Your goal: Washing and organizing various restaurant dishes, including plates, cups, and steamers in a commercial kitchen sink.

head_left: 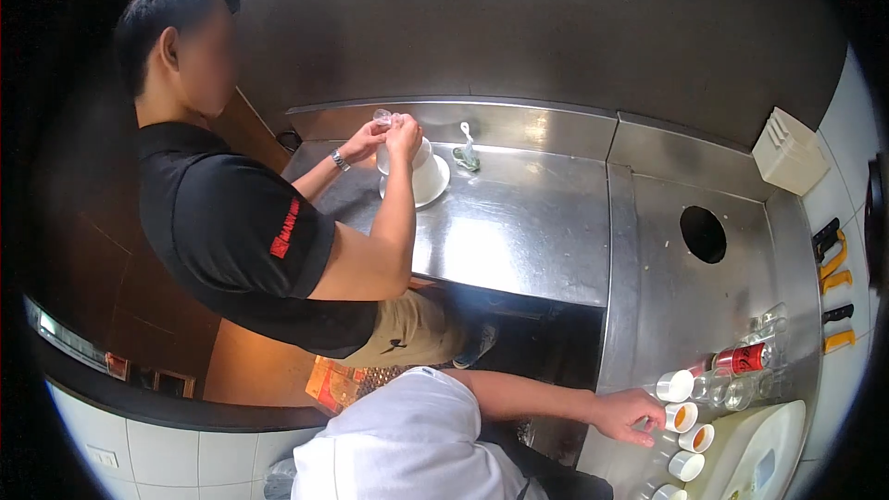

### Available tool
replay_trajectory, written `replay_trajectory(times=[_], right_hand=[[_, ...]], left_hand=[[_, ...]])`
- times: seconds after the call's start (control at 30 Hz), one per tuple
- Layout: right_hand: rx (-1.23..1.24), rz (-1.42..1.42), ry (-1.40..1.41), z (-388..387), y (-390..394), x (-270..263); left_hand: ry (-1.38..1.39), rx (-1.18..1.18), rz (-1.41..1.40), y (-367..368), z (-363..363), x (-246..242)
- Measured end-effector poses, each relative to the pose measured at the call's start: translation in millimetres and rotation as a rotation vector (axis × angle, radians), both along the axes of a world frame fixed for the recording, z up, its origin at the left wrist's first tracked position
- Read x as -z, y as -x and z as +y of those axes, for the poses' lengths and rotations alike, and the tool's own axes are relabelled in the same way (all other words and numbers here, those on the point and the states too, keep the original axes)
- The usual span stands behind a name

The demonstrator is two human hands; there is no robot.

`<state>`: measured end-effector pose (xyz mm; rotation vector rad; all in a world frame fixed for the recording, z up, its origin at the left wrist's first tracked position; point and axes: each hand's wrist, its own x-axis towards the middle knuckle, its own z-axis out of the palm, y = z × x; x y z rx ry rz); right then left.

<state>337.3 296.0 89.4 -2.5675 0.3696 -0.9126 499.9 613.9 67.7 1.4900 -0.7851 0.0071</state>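
My left hand (pixel 628 418) reaches out over the steel counter, fingers bent and a gap between thumb and fingers. Its fingertips are close beside a small white cup (pixel 671 419) with orange sauce (pixel 681 417) in it; whether they touch its rim is unclear. I see nothing held in the hand. More small white cups stand in the same row, one with orange contents (pixel 699 438) and another (pixel 684 467) nearer me. Beyond the row are clear glasses (pixel 712 387) and a red drink can (pixel 740 359). My right hand is out of view.
A co-worker (pixel 229 222) handles a clear plastic bag (pixel 382 116) above a white container (pixel 425 184). A tied bag of greens (pixel 466 158) lies on the steel table. The right counter has a round hole (pixel 703 235). Knives (pixel 837 282) hang on the tiled wall.
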Motion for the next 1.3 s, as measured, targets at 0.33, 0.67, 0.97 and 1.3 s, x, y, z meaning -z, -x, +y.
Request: replay_trajectory(times=[0.33, 0.67, 0.97, 1.3], right_hand=[[-0.149, 0.067, 0.170, 27, -42, -13], [-0.153, 0.193, 0.052, 66, -73, -28], [-0.158, 0.184, 0.051, 66, -80, -34], [0.012, 0.307, 0.046, 51, -66, -43]], left_hand=[[0.049, -0.076, 0.119, -4, 29, 12], [0.095, -0.138, 0.171, -9, 52, 27], [0.092, -0.101, 0.205, -22, 50, 29], [0.148, -0.064, 0.211, -32, 33, 26]])
